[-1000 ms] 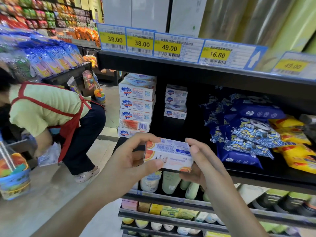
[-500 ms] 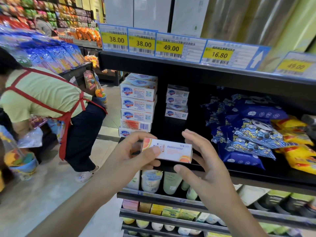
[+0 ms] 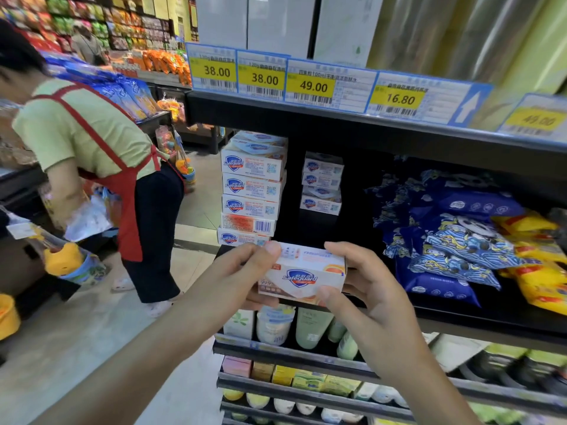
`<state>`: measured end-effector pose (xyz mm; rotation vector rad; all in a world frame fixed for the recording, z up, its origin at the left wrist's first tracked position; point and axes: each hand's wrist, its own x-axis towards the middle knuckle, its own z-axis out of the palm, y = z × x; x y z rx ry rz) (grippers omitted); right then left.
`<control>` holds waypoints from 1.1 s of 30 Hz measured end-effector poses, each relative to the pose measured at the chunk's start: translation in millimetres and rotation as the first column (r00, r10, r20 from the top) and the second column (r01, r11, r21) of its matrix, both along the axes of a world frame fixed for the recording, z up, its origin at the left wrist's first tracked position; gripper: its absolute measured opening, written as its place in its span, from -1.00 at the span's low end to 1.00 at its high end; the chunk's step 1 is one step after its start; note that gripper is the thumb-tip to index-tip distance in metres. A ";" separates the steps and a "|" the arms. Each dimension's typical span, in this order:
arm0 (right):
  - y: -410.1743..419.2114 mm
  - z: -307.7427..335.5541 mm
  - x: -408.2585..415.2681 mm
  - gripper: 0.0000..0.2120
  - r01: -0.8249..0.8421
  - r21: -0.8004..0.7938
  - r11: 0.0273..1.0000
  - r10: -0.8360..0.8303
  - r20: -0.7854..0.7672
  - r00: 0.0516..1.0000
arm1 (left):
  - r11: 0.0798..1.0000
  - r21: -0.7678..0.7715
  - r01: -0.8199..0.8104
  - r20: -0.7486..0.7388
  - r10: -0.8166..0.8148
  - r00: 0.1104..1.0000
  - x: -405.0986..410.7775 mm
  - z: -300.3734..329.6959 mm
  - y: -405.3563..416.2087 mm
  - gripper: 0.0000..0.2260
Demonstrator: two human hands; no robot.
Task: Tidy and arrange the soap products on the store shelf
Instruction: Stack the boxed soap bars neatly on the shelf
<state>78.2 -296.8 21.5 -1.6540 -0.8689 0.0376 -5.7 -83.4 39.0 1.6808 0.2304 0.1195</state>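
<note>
A white Safeguard soap box (image 3: 302, 276) with an orange pattern sits between my two hands at the front edge of the black shelf (image 3: 478, 322). My left hand (image 3: 236, 277) pinches its left end, thumb on top. My right hand (image 3: 368, 289) grips its right end, with the thumb on the front face. The logo side faces me. Behind it stands a tall stack of white Safeguard boxes (image 3: 251, 185) at the shelf's left end. A shorter stack (image 3: 321, 184) stands deeper in.
Blue (image 3: 454, 246) and yellow (image 3: 540, 265) soft packs fill the shelf's right side. Price tags (image 3: 310, 85) line the shelf above. Bottles (image 3: 276, 326) and small boxes (image 3: 285, 374) occupy lower shelves. A person in a red apron (image 3: 101, 179) bends over in the aisle at left.
The box has been rolled so its logo face now points at me. My right hand, apart from it half a second ago, now grips its right end.
</note>
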 end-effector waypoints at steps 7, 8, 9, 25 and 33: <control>1.5 4.3 -1.1 -0.68 0.000 0.081 0.997 0.012 -0.149 0.989 | 1.000 0.003 0.020 0.058 -0.020 0.998 -1.0 -2.2 0.3 -0.50; 2.1 5.3 -1.3 -0.69 -0.005 0.089 0.996 0.020 -0.174 0.985 | 1.000 -0.019 0.024 0.089 -0.022 0.996 -0.6 -3.6 -0.9 -0.47; 2.5 5.9 -1.5 -0.69 -0.008 0.097 0.995 0.027 -0.197 0.980 | 0.999 -0.034 0.029 0.121 -0.025 0.992 -0.2 -5.6 -1.3 -0.45; 2.5 8.1 5.5 -0.70 -0.011 0.076 0.997 0.053 -0.572 0.819 | 0.922 0.388 -0.009 0.282 -0.110 0.953 -0.6 -23.7 7.0 -0.25; 7.9 6.8 4.4 -0.58 -0.019 -0.070 0.997 -0.012 -0.422 0.906 | 0.970 0.239 -0.034 0.260 -0.030 0.965 -0.9 -32.0 12.2 -0.39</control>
